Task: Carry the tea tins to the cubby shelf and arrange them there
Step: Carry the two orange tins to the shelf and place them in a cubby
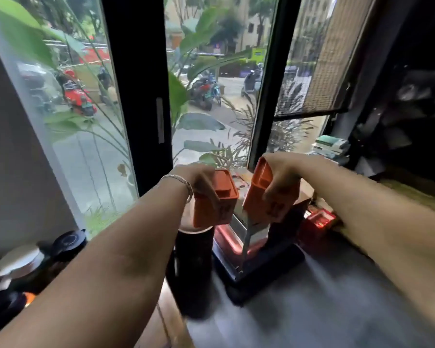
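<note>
1. Surface: grey counter (337,292) runs to the window (211,96). Street, parked scooters and big leaves show behind the glass. Frame is motion-blurred.
2. Counter's far edge, by the glass: dark stand (259,270) with a red-lit part. A dark cylinder (194,267) stands just left of it.
3. Far right corner: book stack (332,146) under a mesh blind (319,71). Dark shelving on the right, contents unreadable.
4. Near left: dark round lid (69,241) and a pale round object (19,259), blurred.
5. Left hand (199,179), bracelet (183,185) on the wrist, grips left tin (216,199) from above, fingers curled over its side.
6. Right hand (279,172) grips right tin (266,194) the same way.
7. Both tins are orange, boxy, held in the air above the stand, side by side, not touching.
8. Left tin: long axis near vertical, lid up, slightly tilted toward the camera.
9. Right tin: long axis leans, top tipped left toward the other tin, lid facing up-left.
</note>
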Available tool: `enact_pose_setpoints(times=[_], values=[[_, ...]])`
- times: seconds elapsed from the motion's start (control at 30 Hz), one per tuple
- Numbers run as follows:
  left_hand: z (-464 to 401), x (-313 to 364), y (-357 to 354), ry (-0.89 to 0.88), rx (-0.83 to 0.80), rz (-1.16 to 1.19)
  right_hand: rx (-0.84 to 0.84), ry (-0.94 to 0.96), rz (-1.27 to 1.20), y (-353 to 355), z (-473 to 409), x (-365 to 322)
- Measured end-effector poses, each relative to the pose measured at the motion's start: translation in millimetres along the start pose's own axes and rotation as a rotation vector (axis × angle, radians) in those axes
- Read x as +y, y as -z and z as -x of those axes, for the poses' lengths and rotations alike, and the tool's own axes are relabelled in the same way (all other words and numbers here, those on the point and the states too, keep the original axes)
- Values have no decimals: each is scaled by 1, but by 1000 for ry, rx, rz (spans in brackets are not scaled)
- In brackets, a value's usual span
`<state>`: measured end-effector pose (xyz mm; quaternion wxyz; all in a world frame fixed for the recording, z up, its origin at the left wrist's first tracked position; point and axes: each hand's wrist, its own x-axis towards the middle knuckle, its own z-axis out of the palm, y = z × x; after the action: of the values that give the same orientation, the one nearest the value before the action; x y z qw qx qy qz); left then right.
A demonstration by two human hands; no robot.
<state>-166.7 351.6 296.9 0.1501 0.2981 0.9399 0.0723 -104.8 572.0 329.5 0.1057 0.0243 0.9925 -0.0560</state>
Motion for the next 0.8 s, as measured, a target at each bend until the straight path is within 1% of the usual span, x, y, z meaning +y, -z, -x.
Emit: enact_pose_setpoints(times=[0.07, 0.13, 0.27, 0.3, 0.4, 0.5, 0.6, 0.67, 0.8], values=[[-19, 51, 12, -83, -31, -22, -11, -90, -46, 17, 30, 49], [-34, 108, 20, -179, -67, -54, -11, -189, -40, 33, 64, 100], [-54, 229, 24, -413, -142, -217, 32, -412, -7, 63, 141, 193], [-61, 256, 23, -438, -140, -257, 45, -462, -4, 68, 159, 216], [-76, 340, 19, -447, -35, -285, 68, -592, 8, 84, 212, 279], [-93, 430, 19, -561, 8, -301, 75, -669, 43, 107, 262, 336], [-118, 519, 24, -604, 121, -292, 98, -741, 14, 135, 308, 391], [-139, 576, 26, -625, 144, -282, 96, -770, 50, 150, 336, 422], [-165, 672, 38, -684, 129, -328, 46, -884, 73, 158, 388, 485]])
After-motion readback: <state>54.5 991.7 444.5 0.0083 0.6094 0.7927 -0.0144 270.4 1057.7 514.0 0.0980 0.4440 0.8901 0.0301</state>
